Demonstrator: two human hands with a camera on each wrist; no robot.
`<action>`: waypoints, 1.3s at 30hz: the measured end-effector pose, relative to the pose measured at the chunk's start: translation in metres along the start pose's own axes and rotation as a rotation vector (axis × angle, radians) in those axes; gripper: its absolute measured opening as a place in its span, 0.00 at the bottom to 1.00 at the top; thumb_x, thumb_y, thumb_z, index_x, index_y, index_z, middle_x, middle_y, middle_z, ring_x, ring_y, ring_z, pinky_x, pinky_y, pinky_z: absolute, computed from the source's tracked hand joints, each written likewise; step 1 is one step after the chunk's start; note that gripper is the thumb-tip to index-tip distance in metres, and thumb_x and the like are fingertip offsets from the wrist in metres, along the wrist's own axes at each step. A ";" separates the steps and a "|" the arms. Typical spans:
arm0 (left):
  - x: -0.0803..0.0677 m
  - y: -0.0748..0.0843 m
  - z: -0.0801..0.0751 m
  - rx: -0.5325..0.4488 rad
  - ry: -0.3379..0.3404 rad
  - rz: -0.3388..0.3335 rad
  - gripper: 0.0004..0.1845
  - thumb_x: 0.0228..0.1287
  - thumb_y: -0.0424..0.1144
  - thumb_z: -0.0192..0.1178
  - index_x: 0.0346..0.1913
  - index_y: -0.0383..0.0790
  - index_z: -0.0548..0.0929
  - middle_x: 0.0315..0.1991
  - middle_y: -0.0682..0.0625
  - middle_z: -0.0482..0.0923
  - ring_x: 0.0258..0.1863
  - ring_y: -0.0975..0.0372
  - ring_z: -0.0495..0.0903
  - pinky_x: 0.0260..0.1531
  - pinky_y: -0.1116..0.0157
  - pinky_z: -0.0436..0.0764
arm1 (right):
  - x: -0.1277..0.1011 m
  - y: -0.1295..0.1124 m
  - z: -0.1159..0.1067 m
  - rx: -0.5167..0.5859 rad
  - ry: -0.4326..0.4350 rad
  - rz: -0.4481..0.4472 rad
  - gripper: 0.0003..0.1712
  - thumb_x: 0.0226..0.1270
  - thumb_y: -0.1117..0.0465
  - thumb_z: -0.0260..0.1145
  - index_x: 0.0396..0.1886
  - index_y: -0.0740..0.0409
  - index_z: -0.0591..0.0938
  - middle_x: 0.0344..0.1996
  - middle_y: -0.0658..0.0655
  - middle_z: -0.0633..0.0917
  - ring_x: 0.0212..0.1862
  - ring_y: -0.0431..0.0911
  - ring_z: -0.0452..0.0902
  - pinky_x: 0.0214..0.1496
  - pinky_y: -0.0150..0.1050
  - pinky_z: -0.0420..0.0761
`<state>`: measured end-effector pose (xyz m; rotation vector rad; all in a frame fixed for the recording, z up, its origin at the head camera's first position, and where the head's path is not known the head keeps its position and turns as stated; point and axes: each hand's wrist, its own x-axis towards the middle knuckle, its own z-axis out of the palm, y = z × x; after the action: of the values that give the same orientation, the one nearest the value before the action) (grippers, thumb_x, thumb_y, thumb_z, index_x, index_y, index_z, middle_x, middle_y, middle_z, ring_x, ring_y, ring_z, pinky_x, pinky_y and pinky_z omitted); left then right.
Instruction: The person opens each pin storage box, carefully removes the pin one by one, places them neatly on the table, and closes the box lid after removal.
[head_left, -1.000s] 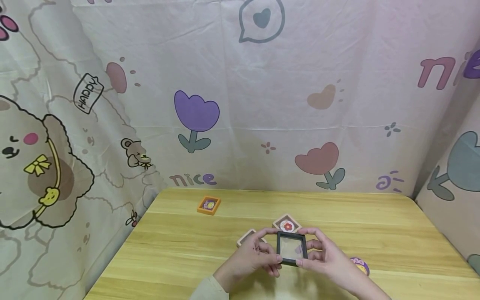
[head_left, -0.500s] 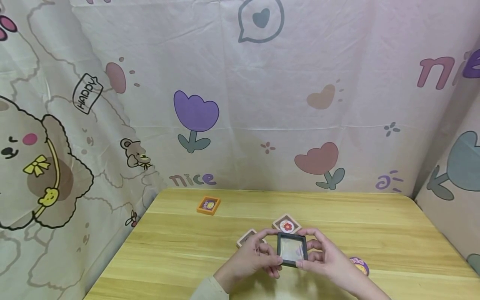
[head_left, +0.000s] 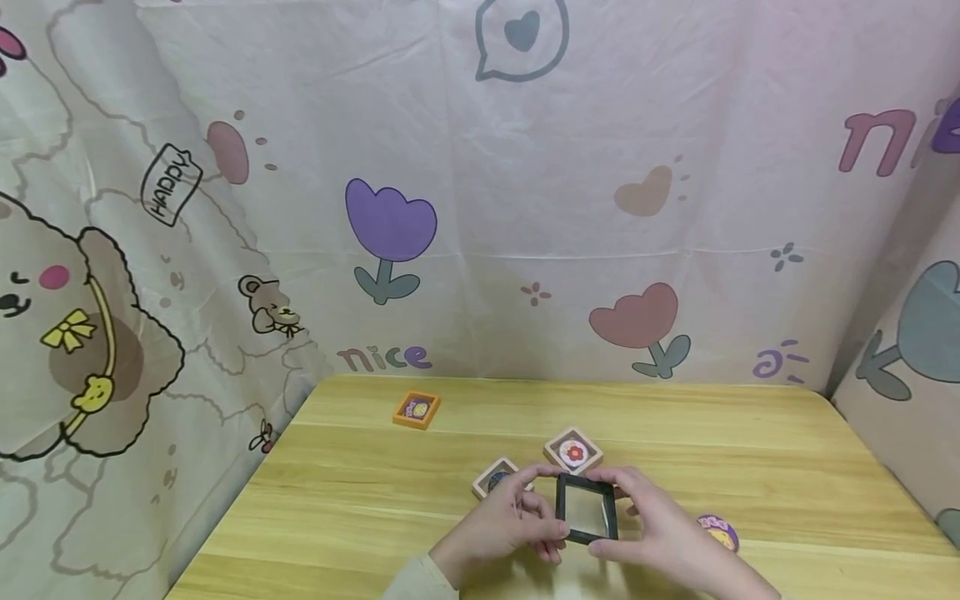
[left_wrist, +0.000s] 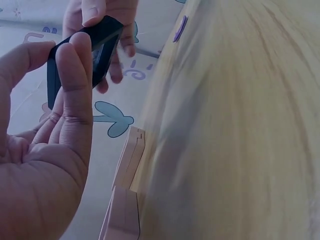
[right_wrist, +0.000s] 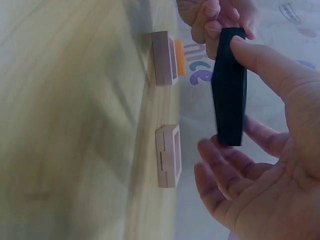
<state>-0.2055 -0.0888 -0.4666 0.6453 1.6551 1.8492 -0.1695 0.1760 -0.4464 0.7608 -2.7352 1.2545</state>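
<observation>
Both hands hold a small square black display frame with a clear film window (head_left: 587, 510) above the table, near its front middle. My left hand (head_left: 501, 523) pinches its left side between thumb and fingers. On the opposite side my right hand (head_left: 651, 521) grips it by thumb and fingertips. The right wrist view shows the frame's black edge (right_wrist: 230, 90) edge-on between the hands, apart from the tabletop. Just behind it lies a beige square frame (head_left: 551, 454) bearing a red flower disc. Another beige frame (head_left: 483, 486), with a dark disc, is partly hidden by my left hand.
An orange square frame (head_left: 399, 421) with a purple and yellow disc lies at the table's back left. Beside my right forearm is a round purple and yellow disc (head_left: 720, 532). Printed cloth (head_left: 487, 183) hangs behind the wooden table (head_left: 337, 483) and along both sides.
The black frame and both hands have come slightly nearer the front edge, and the frame is turned a little. The dark disc in the left beige frame shows more. Both hands keep their hold.
</observation>
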 end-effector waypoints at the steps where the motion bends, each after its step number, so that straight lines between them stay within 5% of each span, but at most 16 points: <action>1: 0.000 0.000 0.000 0.006 -0.003 -0.001 0.40 0.68 0.29 0.71 0.79 0.40 0.65 0.32 0.52 0.88 0.26 0.65 0.89 0.31 0.69 0.90 | 0.000 -0.002 0.000 -0.061 0.010 -0.011 0.46 0.56 0.44 0.85 0.71 0.52 0.77 0.60 0.50 0.83 0.57 0.44 0.81 0.53 0.44 0.88; 5: 0.000 -0.001 0.002 0.028 -0.008 0.006 0.39 0.69 0.30 0.70 0.79 0.42 0.65 0.32 0.52 0.88 0.27 0.64 0.89 0.32 0.69 0.90 | 0.003 -0.008 0.000 -0.199 0.018 -0.033 0.46 0.52 0.42 0.86 0.70 0.48 0.79 0.57 0.43 0.81 0.59 0.46 0.81 0.57 0.54 0.89; 9: -0.001 -0.003 0.003 0.049 -0.009 0.012 0.38 0.70 0.31 0.70 0.78 0.43 0.65 0.32 0.51 0.87 0.27 0.63 0.89 0.32 0.68 0.90 | 0.005 -0.010 0.002 -0.269 0.024 -0.053 0.46 0.50 0.42 0.87 0.68 0.48 0.80 0.56 0.42 0.82 0.57 0.45 0.81 0.57 0.51 0.89; 21: 0.000 -0.005 0.004 0.061 0.004 0.006 0.40 0.71 0.33 0.70 0.81 0.43 0.63 0.39 0.35 0.89 0.27 0.62 0.89 0.33 0.66 0.91 | 0.006 0.001 -0.004 -0.298 0.045 -0.056 0.43 0.46 0.44 0.89 0.63 0.44 0.82 0.53 0.39 0.83 0.53 0.41 0.83 0.53 0.43 0.88; 33: -0.002 -0.003 0.005 0.108 0.020 -0.010 0.30 0.72 0.34 0.70 0.73 0.51 0.73 0.38 0.41 0.91 0.26 0.63 0.87 0.32 0.65 0.90 | 0.005 0.026 -0.026 -0.376 0.027 0.005 0.47 0.44 0.46 0.89 0.66 0.52 0.83 0.55 0.48 0.86 0.52 0.46 0.84 0.53 0.52 0.89; 39: -0.002 -0.004 0.005 0.127 0.009 -0.030 0.29 0.73 0.34 0.69 0.73 0.45 0.73 0.39 0.42 0.91 0.27 0.63 0.88 0.32 0.67 0.89 | 0.007 0.042 -0.047 -0.350 0.002 0.080 0.49 0.46 0.49 0.89 0.68 0.59 0.81 0.57 0.57 0.86 0.55 0.54 0.85 0.58 0.61 0.88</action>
<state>-0.2003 -0.0864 -0.4697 0.6624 1.7892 1.7389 -0.2027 0.2301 -0.4426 0.6174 -2.8906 0.7490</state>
